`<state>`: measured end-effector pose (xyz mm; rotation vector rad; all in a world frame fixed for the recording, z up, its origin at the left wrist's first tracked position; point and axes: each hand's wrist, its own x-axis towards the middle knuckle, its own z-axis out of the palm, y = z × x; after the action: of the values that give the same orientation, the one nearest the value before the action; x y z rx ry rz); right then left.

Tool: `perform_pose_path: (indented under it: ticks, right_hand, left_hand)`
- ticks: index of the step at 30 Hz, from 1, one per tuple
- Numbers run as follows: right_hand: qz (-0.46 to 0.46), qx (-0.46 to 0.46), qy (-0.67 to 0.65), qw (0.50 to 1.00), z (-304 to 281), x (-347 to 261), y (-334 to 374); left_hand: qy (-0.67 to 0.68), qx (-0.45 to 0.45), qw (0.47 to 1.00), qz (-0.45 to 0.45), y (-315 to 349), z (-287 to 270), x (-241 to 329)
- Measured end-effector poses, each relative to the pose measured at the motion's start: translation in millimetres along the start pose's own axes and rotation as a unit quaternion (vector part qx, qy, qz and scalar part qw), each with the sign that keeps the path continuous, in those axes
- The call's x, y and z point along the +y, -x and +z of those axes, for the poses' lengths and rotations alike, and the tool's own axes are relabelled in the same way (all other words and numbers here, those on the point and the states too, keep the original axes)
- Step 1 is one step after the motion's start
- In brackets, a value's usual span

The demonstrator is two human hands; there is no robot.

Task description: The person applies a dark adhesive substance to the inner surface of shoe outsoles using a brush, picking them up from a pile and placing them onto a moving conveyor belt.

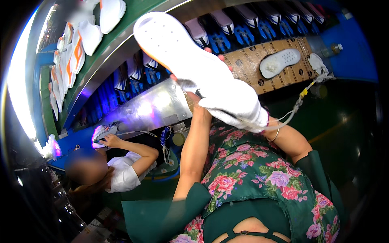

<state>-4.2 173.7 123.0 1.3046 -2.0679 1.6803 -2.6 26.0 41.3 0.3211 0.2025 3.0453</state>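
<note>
A white shoe sole (164,38) with small dark holes and an orange edge is tilted up in front of me. My left hand (193,96) grips it from below; some fingertips show past its far edge, the rest is hidden behind it. My right hand (243,101), in a white cloth glove with a maroon cuff, lies along the sole's near part. Its fingers are lost in white glare, so what they do cannot be told. Beside the right wrist runs a clear hose (289,115).
Beyond, shoes sit on blue holders (244,35). A cardboard-covered shelf (245,65) bears a whitish sole (280,62) and white cloth (318,64). White and orange soles (77,52) line the green belt at left. A co-worker (127,172) handles a shoe (103,133) by purple light.
</note>
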Motion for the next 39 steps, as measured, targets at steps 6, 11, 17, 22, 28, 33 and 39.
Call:
perform_pose_path:
  ticks: [6,11,17,22,28,33,39]
  right_hand:
    - [-0.029,-0.032,0.074,0.996,-16,5,11]
    - [0.024,-0.047,-0.04,0.998,-11,2,18]
    - [-0.065,-0.084,0.058,0.993,-11,6,25]
    - [0.215,-0.131,-0.092,0.963,-15,10,20]
    - [-0.029,-0.158,-0.033,0.986,-14,-8,30]
    - [0.017,-0.09,-0.046,0.995,-21,-8,9]
    - [-0.111,-0.14,0.069,0.982,0,-3,36]
  left_hand:
    - [-0.003,0.049,0.998,0.04,-2,2,3]
    - [0.027,0.019,0.999,0.018,-1,-8,9]
    - [0.04,-0.035,0.999,-0.01,-3,-12,18]
    - [-0.011,-0.124,0.982,-0.143,-2,-14,38]
    - [-0.092,-0.069,0.986,-0.119,-12,13,47]
    - [-0.135,-0.065,0.976,-0.156,-10,19,55]
    - [-0.031,-0.058,0.971,-0.231,-19,20,67]
